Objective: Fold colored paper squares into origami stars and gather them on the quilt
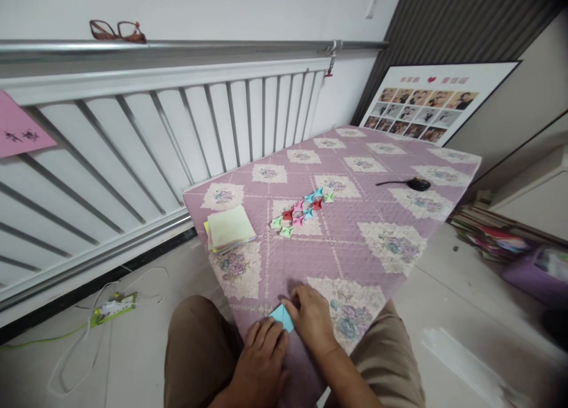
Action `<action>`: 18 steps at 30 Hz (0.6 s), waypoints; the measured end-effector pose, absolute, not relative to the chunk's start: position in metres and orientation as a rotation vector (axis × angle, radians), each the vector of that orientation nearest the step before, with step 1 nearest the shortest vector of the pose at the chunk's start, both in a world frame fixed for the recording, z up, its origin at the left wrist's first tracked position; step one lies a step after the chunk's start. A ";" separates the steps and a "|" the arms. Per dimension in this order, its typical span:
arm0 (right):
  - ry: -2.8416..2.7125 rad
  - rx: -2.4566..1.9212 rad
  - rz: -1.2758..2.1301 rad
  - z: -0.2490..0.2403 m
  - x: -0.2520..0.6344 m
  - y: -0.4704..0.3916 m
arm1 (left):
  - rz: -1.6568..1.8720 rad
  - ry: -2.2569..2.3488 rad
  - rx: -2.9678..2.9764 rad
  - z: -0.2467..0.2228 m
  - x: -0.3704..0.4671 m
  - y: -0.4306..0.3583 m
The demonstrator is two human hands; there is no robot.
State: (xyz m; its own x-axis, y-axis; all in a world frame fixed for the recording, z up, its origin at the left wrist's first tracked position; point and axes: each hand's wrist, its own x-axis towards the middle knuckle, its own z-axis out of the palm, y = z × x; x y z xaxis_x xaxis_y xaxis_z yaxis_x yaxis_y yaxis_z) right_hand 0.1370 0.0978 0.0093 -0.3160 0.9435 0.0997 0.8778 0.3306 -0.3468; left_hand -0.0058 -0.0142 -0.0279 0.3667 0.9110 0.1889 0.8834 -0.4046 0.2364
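A small piece of light blue paper (283,317) with crease lines lies on the cloth-covered table near its front corner. My left hand (262,360) rests palm down at the paper's lower left, its fingers lying flat over that edge. At the paper's right side is my right hand (312,319), with the thumb touching the paper and the other fingers curled; whether it pinches anything is hidden. Beyond my hands sit two rows of small folded paper pieces (298,221) in green, pink, red and blue. A stack of square paper sheets (231,226) lies at the table's left edge.
A black object with a cord or handle (418,184) lies on the table's right part. Behind the table stand a white radiator (248,118) and a photo board (421,103). Glasses (118,32) rest on a pipe. A power strip (114,308) is on the floor.
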 end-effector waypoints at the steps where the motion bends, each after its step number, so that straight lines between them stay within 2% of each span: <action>1: -2.301 -1.638 0.335 0.009 0.136 0.097 | 0.443 1.658 2.510 -0.028 -0.006 -0.014; 18: -2.506 -1.770 0.329 0.003 0.116 0.111 | 0.528 1.685 2.572 -0.031 -0.011 -0.016</action>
State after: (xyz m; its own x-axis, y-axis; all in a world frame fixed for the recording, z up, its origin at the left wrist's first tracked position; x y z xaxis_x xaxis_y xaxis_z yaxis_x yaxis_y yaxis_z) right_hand 0.1164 0.1114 0.0028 -0.3411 0.9369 -0.0766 0.9249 0.3200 -0.2052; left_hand -0.0108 -0.0165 -0.0310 0.3593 0.8941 0.2673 0.8869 -0.4163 0.2003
